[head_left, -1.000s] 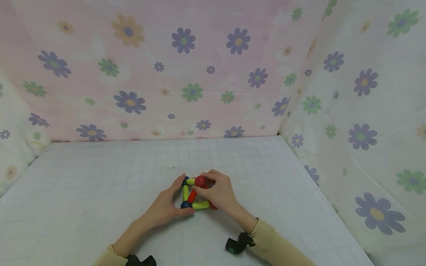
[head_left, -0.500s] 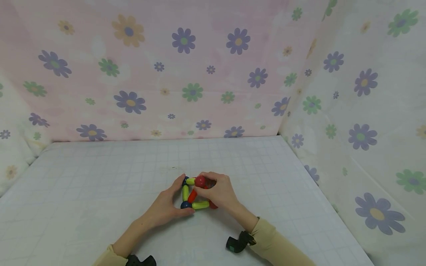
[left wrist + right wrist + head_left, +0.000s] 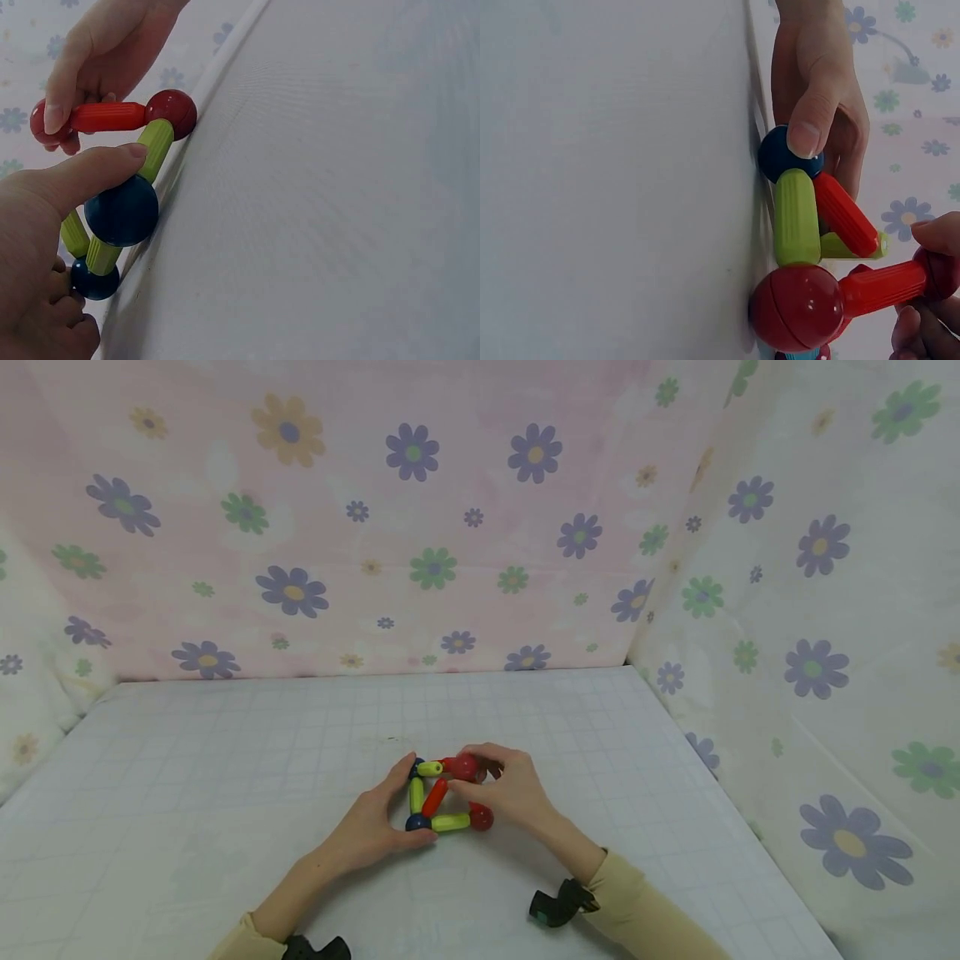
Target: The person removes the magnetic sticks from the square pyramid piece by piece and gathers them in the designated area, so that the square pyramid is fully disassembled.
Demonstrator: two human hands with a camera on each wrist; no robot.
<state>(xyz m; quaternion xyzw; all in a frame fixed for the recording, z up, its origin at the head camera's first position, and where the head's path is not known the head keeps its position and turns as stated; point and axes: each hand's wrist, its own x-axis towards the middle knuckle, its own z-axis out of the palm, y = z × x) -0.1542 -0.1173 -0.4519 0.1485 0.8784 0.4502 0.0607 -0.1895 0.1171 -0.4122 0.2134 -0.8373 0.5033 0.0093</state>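
A ball-and-stick building toy stands between the hands. My left hand (image 3: 363, 831) holds its left side, thumb at the near dark-blue ball (image 3: 418, 823) and a fingertip at the far one. Yellow-green sticks (image 3: 450, 822) join these two balls and run from the near one to a red ball (image 3: 481, 817). My right hand (image 3: 510, 789) pinches a second, raised red ball (image 3: 464, 767). In the right wrist view, a red stick (image 3: 885, 289) links the two red balls. Another red stick (image 3: 847, 214) slants up from the blue ball, its free end apart from the pinched ball.
A white gridded cloth (image 3: 225, 777) covers the table. Flower-print curtains (image 3: 480, 593) close off the back and sides. Black wrist devices (image 3: 558, 906) sit below the hands. In the right wrist view, a turquoise piece (image 3: 802, 355) shows at the bottom edge.
The right hand has moved right with the raised red ball, parting it from the far yellow-green stick and slanted red stick. The near red ball now shows more fully. The left hand stays nearly still.
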